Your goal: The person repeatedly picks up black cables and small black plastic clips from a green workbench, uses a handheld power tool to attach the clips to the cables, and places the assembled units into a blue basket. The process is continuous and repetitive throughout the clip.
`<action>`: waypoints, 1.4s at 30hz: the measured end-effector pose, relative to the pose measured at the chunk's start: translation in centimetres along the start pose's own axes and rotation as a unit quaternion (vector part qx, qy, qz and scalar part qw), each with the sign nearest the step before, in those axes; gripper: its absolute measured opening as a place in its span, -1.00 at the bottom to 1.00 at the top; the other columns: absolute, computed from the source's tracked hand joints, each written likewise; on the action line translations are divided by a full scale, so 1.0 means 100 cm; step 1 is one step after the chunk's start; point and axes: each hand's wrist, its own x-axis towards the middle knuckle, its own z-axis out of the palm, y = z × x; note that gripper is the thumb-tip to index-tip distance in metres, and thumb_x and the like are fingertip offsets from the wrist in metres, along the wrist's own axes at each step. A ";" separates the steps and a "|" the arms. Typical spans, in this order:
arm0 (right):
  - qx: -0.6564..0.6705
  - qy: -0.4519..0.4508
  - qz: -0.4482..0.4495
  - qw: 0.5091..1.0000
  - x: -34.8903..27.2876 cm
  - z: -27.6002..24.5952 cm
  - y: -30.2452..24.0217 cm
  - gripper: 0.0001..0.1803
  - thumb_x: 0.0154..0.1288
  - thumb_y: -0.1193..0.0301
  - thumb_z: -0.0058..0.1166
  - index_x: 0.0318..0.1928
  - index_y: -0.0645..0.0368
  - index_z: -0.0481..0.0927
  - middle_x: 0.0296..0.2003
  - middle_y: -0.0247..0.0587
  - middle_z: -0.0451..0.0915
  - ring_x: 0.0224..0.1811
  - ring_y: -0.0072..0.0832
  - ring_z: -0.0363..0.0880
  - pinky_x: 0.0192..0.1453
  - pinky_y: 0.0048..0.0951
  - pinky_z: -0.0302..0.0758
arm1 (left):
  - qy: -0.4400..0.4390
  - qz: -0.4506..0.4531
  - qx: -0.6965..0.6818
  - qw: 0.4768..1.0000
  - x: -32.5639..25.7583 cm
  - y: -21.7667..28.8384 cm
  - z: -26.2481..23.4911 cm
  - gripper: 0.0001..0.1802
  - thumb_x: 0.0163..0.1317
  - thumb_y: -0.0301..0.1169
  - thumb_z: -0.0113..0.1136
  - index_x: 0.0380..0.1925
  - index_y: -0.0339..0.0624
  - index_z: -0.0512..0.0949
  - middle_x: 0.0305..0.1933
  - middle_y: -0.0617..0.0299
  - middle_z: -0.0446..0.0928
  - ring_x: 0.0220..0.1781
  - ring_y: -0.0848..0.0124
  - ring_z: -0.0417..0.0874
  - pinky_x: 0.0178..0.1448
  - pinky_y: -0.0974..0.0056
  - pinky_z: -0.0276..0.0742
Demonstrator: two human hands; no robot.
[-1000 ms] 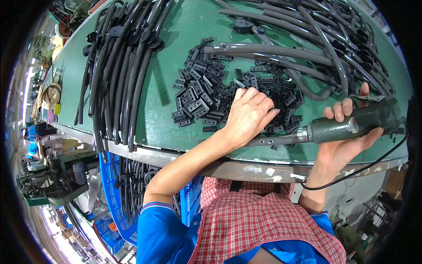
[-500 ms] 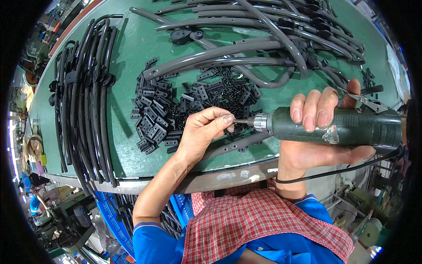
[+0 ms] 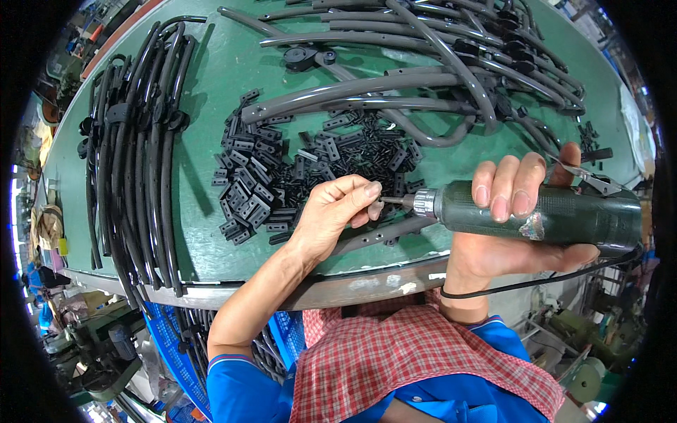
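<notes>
My right hand (image 3: 493, 255) is wrapped round a dark green electric screwdriver (image 3: 578, 211), held level with its bit (image 3: 396, 201) toward the left. My left hand (image 3: 326, 217) pinches at the bit's tip, thumb against forefinger; whatever small piece sits between them is too hidden to name. Under the tool's nose a grey metal tube (image 3: 381, 234) with holes lies near the table's front edge. Just beyond my left hand is a pile of small dark screws (image 3: 370, 144), with black slotted plastic blocks (image 3: 247, 194) heaped on its left side.
Bent grey tube frames (image 3: 367, 92) with black joints cover the far side of the green table (image 3: 211, 243). A bundle of dark tubes (image 3: 134, 169) stands at the left, overhanging the front edge. Below is a blue crate (image 3: 169, 338) of tubes. A black cord (image 3: 536, 280) hangs from the screwdriver.
The view has shifted slightly. My left hand still pinches at the bit, its fingertips a little farther back along it, so more of the bit shows. The right hand keeps its grip on the screwdriver.
</notes>
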 end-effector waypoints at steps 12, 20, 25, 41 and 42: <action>0.096 0.238 0.055 0.965 -0.007 -0.028 -0.012 -0.23 0.28 -0.25 -0.11 0.16 0.19 0.36 -0.51 -0.42 0.23 -0.49 -0.59 0.19 -0.38 -0.46 0.24 | 0.013 0.135 0.123 0.983 -0.014 -0.002 0.012 -0.65 0.36 -0.22 0.01 -0.11 -0.32 0.51 -0.38 0.24 0.50 -0.38 0.54 0.45 -0.30 0.45 0.33; 0.029 0.346 0.176 0.921 -0.052 -0.043 -0.007 -0.27 0.39 -0.17 -0.25 0.19 0.26 0.33 -0.51 -0.44 0.22 -0.52 -0.66 0.17 -0.42 -0.59 0.25 | 0.156 0.345 0.545 0.748 -0.069 0.014 -0.044 -0.80 0.13 -0.53 0.22 -0.20 -0.26 0.61 -0.21 0.13 0.55 -0.22 0.35 0.55 -0.23 0.35 0.45; 0.010 0.341 0.223 0.913 -0.064 -0.036 -0.005 -0.26 0.40 -0.20 -0.30 0.19 0.23 0.35 -0.54 -0.47 0.22 -0.55 -0.67 0.16 -0.47 -0.59 0.25 | 0.285 0.273 0.689 0.608 -0.080 0.090 -0.120 -0.78 0.12 -0.51 0.20 -0.20 -0.19 0.62 -0.16 0.15 0.60 -0.05 0.20 0.58 0.01 0.24 0.50; 0.085 0.335 0.242 0.906 -0.066 -0.046 -0.007 -0.23 0.33 -0.25 -0.26 0.15 0.21 0.39 -0.55 -0.48 0.18 -0.55 -0.65 0.09 -0.45 -0.55 0.13 | 0.173 0.328 0.756 0.540 -0.059 0.086 -0.093 -0.75 -0.10 -0.37 0.44 -0.48 -0.23 0.56 -0.43 0.14 0.48 -0.36 0.15 0.50 -0.28 0.14 0.45; 0.092 0.330 0.246 0.907 -0.067 -0.049 -0.007 -0.23 0.32 -0.26 -0.26 0.14 0.20 0.39 -0.55 -0.47 0.20 -0.54 -0.64 0.11 -0.44 -0.54 0.15 | 0.145 0.343 0.744 0.556 -0.063 0.075 -0.076 -0.75 -0.10 -0.37 0.44 -0.50 -0.22 0.56 -0.44 0.15 0.48 -0.39 0.17 0.51 -0.32 0.15 0.46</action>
